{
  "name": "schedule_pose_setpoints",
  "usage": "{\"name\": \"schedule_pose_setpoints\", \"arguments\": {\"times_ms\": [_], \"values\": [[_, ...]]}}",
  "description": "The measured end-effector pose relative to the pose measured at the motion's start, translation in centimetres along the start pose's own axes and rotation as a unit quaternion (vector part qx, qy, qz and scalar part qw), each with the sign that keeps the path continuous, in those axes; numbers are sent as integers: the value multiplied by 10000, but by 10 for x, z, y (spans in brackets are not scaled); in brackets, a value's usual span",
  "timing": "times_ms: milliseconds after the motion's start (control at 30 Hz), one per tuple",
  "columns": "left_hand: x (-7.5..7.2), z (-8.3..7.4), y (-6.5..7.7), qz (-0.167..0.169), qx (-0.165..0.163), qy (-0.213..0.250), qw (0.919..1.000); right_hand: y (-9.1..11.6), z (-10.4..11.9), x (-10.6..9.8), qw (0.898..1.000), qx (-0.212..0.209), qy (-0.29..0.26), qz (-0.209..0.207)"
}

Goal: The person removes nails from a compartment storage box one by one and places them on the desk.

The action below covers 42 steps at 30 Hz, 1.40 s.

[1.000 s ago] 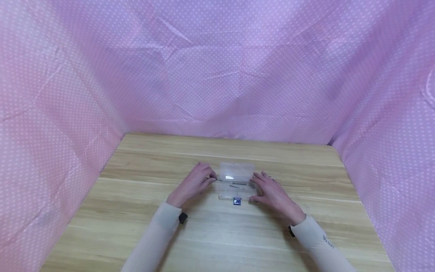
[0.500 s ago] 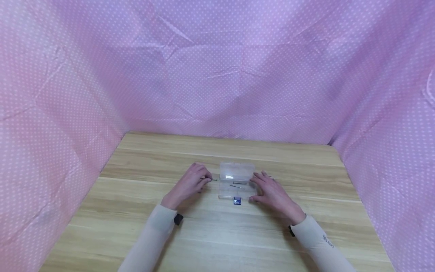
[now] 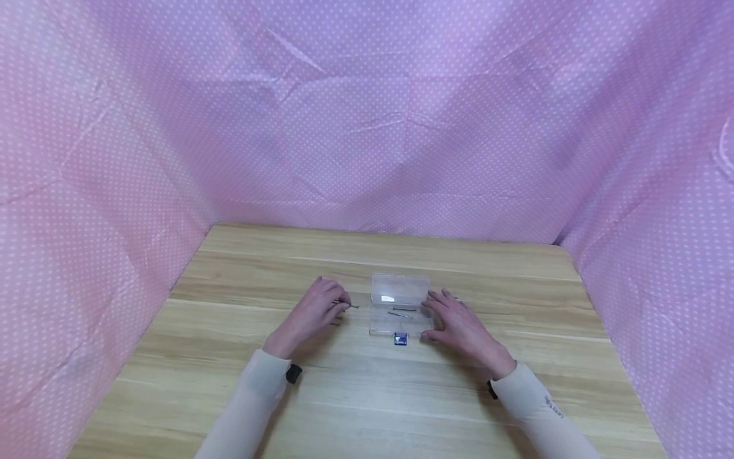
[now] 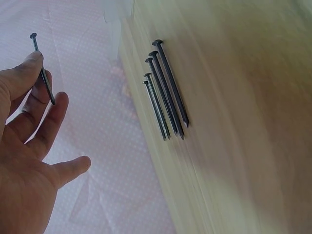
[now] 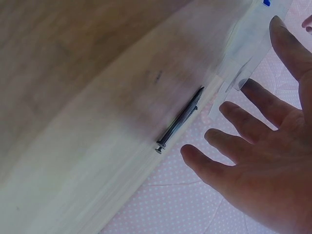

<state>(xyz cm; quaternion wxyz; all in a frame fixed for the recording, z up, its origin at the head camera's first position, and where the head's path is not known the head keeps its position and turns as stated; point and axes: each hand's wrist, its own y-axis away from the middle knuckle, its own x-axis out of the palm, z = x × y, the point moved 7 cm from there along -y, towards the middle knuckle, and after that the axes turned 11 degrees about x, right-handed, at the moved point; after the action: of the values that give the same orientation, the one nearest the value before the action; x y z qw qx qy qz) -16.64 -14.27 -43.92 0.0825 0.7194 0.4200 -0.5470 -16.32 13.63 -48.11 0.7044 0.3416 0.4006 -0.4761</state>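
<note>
My left hand [image 3: 309, 315] pinches a nail [image 4: 44, 75] between thumb and fingertips, off the left side of a clear plastic box [image 3: 381, 327]. In the left wrist view the nail's flat head points up, with the other fingers spread apart. The box's lid [image 3: 401, 289] stands folded back, and a couple of nails [image 3: 404, 309] lie inside. My right hand [image 3: 461, 325] rests along the box's right side, thumb at the front corner and index finger near the hinge, fingers fairly straight. A blue label [image 3: 400, 339] marks the box's front.
Several dark nails [image 4: 168, 92] of different lengths lie side by side on the wooden table [image 3: 367, 395] near my left hand. A small bunch of nails [image 5: 179, 121] lies to the right of my right hand. Pink dotted cloth [image 3: 367, 127] surrounds the table's back and sides.
My left hand has moved left and slightly toward me, away from the box's left edge, carrying the nail. My right hand and the box have stayed in place.
</note>
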Motion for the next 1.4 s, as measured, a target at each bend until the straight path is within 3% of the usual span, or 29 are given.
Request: {"name": "schedule_pose_setpoints", "arguments": {"times_ms": [367, 833, 1400], "values": [[-6, 3, 10, -58, 49, -149, 9999, 0, 1, 0, 10000, -1, 20, -12], [-2, 12, 28, -34, -241, -183, 9995, 0, -1, 1, 10000, -26, 29, -17], [2, 11, 46, -20, -394, -312, 9987, 2, -1, 0, 10000, -81, 0, -40]]}}
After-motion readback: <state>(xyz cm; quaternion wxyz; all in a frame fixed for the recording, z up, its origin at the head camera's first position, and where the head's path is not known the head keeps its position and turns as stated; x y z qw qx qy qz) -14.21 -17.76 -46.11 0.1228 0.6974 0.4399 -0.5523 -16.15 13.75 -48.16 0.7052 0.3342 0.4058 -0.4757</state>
